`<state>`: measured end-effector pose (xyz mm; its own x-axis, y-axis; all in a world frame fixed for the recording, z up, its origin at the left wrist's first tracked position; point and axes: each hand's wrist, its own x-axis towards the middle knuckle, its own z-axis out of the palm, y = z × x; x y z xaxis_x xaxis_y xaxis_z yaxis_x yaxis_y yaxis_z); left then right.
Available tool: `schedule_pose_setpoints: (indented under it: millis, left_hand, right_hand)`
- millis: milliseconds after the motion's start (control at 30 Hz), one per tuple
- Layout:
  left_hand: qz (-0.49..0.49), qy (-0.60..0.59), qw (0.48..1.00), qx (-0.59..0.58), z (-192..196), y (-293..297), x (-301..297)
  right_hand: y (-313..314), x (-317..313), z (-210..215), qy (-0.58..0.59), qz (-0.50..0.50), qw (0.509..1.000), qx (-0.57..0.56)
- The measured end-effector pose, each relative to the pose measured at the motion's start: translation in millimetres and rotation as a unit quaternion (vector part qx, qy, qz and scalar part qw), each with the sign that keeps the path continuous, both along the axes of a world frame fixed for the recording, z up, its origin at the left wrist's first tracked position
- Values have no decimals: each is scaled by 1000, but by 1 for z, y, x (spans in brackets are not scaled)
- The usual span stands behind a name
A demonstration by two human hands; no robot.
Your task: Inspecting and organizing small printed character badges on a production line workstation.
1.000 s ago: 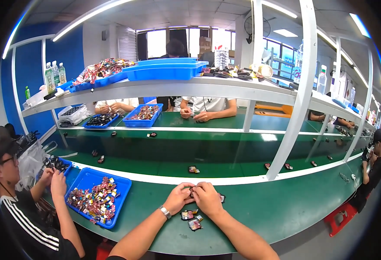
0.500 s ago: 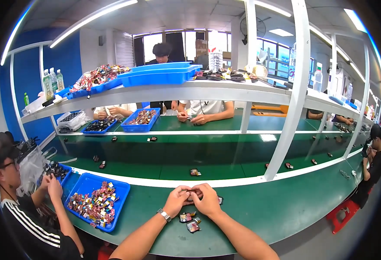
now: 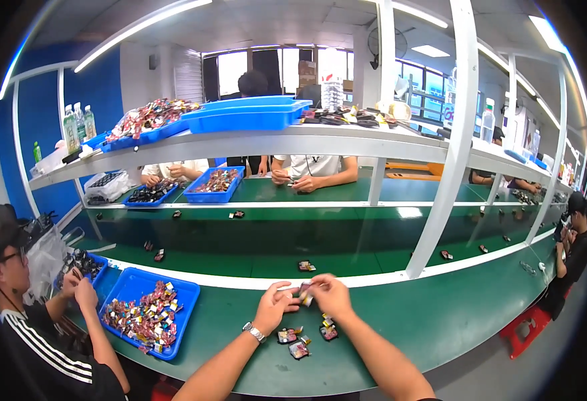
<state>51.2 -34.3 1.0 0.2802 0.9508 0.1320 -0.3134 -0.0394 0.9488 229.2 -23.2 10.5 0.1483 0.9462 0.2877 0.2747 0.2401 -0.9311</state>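
On the green work surface (image 3: 373, 327) in front of me, my right hand (image 3: 331, 297) pinches a small dark part (image 3: 305, 291) with a whitish tab, partly hidden by the fingers. My left hand (image 3: 277, 309), a metal-band watch at its wrist, is just left of the part. Its thumb and fingers are apart, the tips close to the part; contact cannot be made out. Below the hands lie small black-edged parts with reddish faces and yellow or white tabs: one part (image 3: 287, 335), another part (image 3: 299, 349) and a third part (image 3: 328, 330) beside my right wrist.
A blue tray (image 3: 191, 301) of small reddish pieces stands to my left, beside a co-worker (image 3: 46, 321) handling something small. Beyond a white rail (image 3: 240, 275), scattered parts lie on a green belt (image 3: 307, 234). A white post (image 3: 444, 160) and raised shelf (image 3: 273, 142) stand ahead.
My hands were together around a part; now they have separated slightly, with the left fingers spread and the right hand tilting the part. The part near my right wrist is now more visible.
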Motion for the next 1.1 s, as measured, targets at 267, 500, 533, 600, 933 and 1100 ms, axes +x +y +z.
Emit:
schedule_pose_setpoints:
  millis: [267, 500, 533, 600, 933, 1100]
  left_hand:
    - [51, 15, 999, 0, -13, 20, -14]
    - [48, 37, 998, 9, -17, 19, -17]
    - [46, 45, 998, 12, -15, 20, -18]
    - [40, 45, 998, 18, -13, 19, -15]
    - [54, 72, 996, 10, -15, 20, -18]
    - [28, 58, 998, 14, -13, 20, -15]
  right_hand:
    - [109, 103, -13, -153, -264, 949, -75]
    - [93, 15, 1, -294, -145, 944, 35]
    - [91, 1, -3, -322, -142, 936, 30]
    - [89, -4, -15, -400, -157, 902, 45]
    - [65, 18, -27, -296, -37, 946, 125]
    - [75, 23, -16, -277, -44, 960, 21]
